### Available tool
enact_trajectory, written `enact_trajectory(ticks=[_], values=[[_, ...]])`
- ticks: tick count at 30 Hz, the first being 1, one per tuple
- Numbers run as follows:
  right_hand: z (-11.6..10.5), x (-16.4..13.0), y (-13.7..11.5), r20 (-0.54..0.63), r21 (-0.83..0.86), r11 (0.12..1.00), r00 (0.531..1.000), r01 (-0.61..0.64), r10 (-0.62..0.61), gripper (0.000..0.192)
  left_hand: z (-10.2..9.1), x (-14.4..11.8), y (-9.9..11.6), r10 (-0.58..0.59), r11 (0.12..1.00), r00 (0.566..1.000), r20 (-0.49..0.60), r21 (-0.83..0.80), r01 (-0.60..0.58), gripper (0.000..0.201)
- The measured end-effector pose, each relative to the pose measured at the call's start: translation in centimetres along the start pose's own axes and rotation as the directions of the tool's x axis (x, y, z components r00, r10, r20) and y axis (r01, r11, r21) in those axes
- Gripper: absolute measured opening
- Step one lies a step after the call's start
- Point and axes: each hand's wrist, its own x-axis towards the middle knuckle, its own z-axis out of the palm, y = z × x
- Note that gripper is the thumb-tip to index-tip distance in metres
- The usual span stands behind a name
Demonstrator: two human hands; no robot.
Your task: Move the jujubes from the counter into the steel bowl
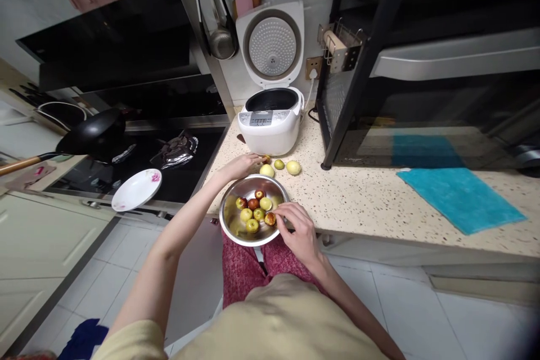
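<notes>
A steel bowl (pixel 223 219) stands at the counter's front edge, holding several jujubes (pixel 252 226), some yellow-green and some red-brown. My right hand (pixel 297 230) reaches over the bowl's right side, thumb and fingers closed on a brownish jujube (pixel 270 218). Beyond the bowl, my left hand (pixel 244 166) has its fingertips on a greenish-brown jujube (pixel 266 159) on the counter, partly hidden by the fingers. Beside it lie a pale yellow-green fruit (pixel 266 170), a small green one (pixel 279 164) and a larger pale one (pixel 293 167).
A white rice cooker (pixel 270 132) with its lid raised stands behind the fruit. To the right are a black oven (pixel 442 95) and a teal cloth (pixel 462 199). At left, a white plate (pixel 137 190) overhangs the stove edge, near a black wok (pixel 95 132).
</notes>
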Motion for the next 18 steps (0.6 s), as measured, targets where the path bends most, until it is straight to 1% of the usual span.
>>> enact_trajectory(ticks=[2,4,9,13,15,18], values=[[0.0,0.0,0.1,0.0,-0.005,1.0,1.0,0.0,0.0,0.02,-0.1,-0.5,0.0,-0.031,0.999,0.999,-0.017,0.03,0.032,0.042],[0.1,0.0,0.1,0.001,-0.015,1.0,1.0,0.0,0.0,0.02,-0.2,-0.7,0.1,-0.052,0.997,0.998,-0.033,0.049,0.054,0.042],[0.1,0.0,0.0,0.003,-0.024,1.0,1.0,0.009,-0.009,0.019,0.0,-0.2,0.1,-0.083,0.995,0.995,-0.053,0.055,0.086,0.04],[-0.2,-0.1,-0.1,-0.004,-0.029,1.0,1.0,0.01,-0.01,0.02,0.5,0.0,-0.6,-0.111,0.993,0.992,-0.052,0.038,0.113,0.031],[-0.3,-0.1,-0.1,-0.011,-0.038,0.999,1.0,0.008,-0.008,0.02,0.8,-0.3,-1.0,-0.126,0.991,0.991,-0.054,0.029,0.128,0.027],[-0.3,-0.1,0.0,-0.013,-0.049,0.999,1.0,0.006,-0.007,0.02,1.1,-1.3,-1.5,-0.146,0.989,0.988,-0.054,0.009,0.146,0.027]])
